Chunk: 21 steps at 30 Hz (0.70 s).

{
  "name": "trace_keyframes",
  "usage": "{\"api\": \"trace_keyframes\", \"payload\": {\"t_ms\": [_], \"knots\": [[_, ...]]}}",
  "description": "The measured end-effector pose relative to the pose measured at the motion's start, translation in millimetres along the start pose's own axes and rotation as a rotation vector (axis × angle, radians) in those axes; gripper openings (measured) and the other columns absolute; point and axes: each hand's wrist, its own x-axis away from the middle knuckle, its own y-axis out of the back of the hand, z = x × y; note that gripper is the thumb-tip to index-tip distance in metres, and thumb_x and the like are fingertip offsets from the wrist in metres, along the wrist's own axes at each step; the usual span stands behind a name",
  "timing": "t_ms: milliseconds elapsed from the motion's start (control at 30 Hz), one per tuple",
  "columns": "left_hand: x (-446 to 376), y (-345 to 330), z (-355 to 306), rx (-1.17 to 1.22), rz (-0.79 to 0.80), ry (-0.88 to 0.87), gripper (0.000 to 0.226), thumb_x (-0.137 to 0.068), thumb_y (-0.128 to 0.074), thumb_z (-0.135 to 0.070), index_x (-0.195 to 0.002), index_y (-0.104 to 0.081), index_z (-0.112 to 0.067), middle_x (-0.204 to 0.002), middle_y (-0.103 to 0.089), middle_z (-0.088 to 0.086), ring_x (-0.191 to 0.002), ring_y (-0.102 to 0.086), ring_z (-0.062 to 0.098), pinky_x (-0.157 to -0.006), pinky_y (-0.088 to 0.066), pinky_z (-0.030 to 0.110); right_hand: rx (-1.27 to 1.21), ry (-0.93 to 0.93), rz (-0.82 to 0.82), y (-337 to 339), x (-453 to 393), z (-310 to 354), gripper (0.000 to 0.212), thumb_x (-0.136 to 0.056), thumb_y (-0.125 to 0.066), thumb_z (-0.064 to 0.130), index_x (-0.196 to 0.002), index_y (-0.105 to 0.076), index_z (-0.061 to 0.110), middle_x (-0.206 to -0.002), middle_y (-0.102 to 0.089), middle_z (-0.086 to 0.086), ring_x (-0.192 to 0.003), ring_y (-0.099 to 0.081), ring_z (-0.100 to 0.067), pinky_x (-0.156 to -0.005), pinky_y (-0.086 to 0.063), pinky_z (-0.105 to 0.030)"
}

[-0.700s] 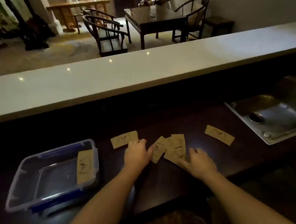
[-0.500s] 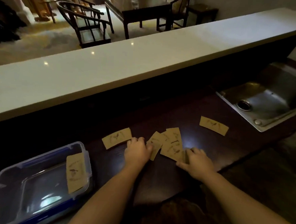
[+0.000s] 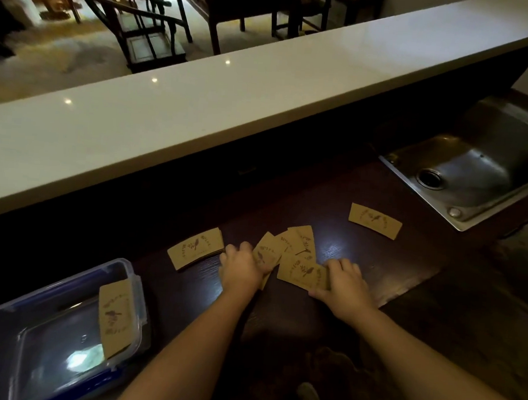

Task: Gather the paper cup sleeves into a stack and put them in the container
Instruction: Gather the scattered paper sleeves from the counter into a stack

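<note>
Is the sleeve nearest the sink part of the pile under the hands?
No, that sleeve lies alone on the dark counter, apart from the overlapping pile.

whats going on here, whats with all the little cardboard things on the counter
A person is gathering flat brown paper cup sleeves on a dark wooden counter. The left hand and right hand press on either side of a loose overlapping cluster of sleeves. One sleeve lies just left of the hands, another off to the right near the steel sink. One sleeve already leans inside the clear plastic container.
</note>
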Motion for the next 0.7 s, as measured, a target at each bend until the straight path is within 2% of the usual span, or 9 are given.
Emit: {"api": "trace_keyframes", "payload": {"t_ms": [133, 233, 333, 400, 467, 567, 633, 700], "knots": [[2, -1, 6, 0.056, -0.001, -0.026, 0.06, -0.079, -0.067, -0.046, -0.127, -0.05, -0.015, -0.126, -0.048, 0.015, -0.116, -0.043, 0.033, -0.093, -0.042, 0.042, -0.044, -0.014, 0.019, -1, -4, 0, 0.057, -0.07, -0.073, 0.051, -0.114, -0.045, 0.027, -0.123, -0.048, 0.0, -0.115, -0.039, -0.022, -0.088, -0.043, -0.038], [3, -2, 10, 0.117, -0.024, -0.026, 0.057, -0.077, -0.072, -0.039, -0.125, -0.05, -0.015, -0.123, -0.049, 0.014, -0.115, -0.043, 0.03, -0.093, -0.042, 0.038, -0.106, -0.031, 0.0, -2, -5, 0, 0.047, -0.071, -0.074, 0.045, -0.105, -0.044, 0.033, -0.11, -0.05, 0.006, -0.108, -0.043, -0.02, -0.083, -0.044, -0.037], [3, 1, 12, 0.216, 0.008, -0.007, 0.052, -0.079, -0.073, -0.028, -0.124, -0.05, -0.016, -0.121, -0.051, 0.011, -0.11, -0.049, 0.025, -0.088, -0.045, 0.033, -0.344, -0.029, 0.016, 0, -5, -2, 0.026, -0.078, -0.071, 0.031, -0.085, -0.047, 0.037, -0.091, -0.056, 0.008, -0.09, -0.053, -0.018, -0.073, -0.047, -0.037], [4, 8, 13, 0.37, 0.101, 0.01, 0.041, -0.083, -0.069, -0.019, -0.121, -0.055, -0.014, -0.114, -0.059, 0.007, -0.095, -0.057, 0.017, -0.075, -0.048, 0.027, -0.599, -0.017, 0.033, 4, -4, -3, 0.018, -0.082, -0.068, 0.02, -0.079, -0.056, 0.033, -0.082, -0.061, 0.002, -0.079, -0.058, -0.019, -0.066, -0.047, -0.036], [8, 17, 16, 0.56, 0.266, 0.053, 0.03, -0.086, -0.065, -0.012, -0.115, -0.058, -0.013, -0.105, -0.063, 0.005, -0.084, -0.06, 0.013, -0.07, -0.051, 0.027, -0.779, -0.048, 0.031, 14, -5, -5, 0.015, -0.084, -0.066, 0.015, -0.082, -0.065, 0.03, -0.083, -0.066, 0.001, -0.079, -0.062, -0.018, -0.063, -0.046, -0.03], [17, 29, 28, 0.791, 0.493, 0.185, 0.027, -0.087, -0.06, -0.012, -0.114, -0.057, -0.014, -0.107, -0.065, 0.01, -0.093, -0.065, 0.023, -0.082, -0.055, 0.039, -1.014, -0.136, 0.071, 33, -9, -5, 0.024, -0.082, -0.066, 0.007, -0.094, -0.068, 0.028, -0.098, -0.07, -0.001, -0.085, -0.069, -0.015, -0.067, -0.054, -0.029], [22, 34, 38, 0.956, 0.56, 0.298, 0.03, -0.087, -0.057, -0.01, -0.117, -0.055, -0.013, -0.106, -0.066, 0.014, -0.093, -0.066, 0.027, -0.077, -0.055, 0.039, -1.118, -0.149, 0.09, 46, -11, -3, 0.031, -0.079, -0.066, 0.0, -0.097, -0.067, 0.026, -0.093, -0.071, -0.002, -0.074, -0.071, -0.011, -0.056, -0.054, -0.024], [25, 36, 48, 1.115, 0.601, 0.381, 0.033, -0.087, -0.053, -0.007, -0.12, -0.054, -0.012, -0.107, -0.067, 0.019, -0.091, -0.067, 0.029, -0.075, -0.056, 0.04, -1.191, -0.13, 0.133, 57, -12, 3, 0.027, -0.08, -0.063, -0.002, -0.098, -0.066, 0.017, -0.087, -0.072, -0.005, -0.072, -0.071, -0.015, -0.055, -0.053, -0.025]]}}
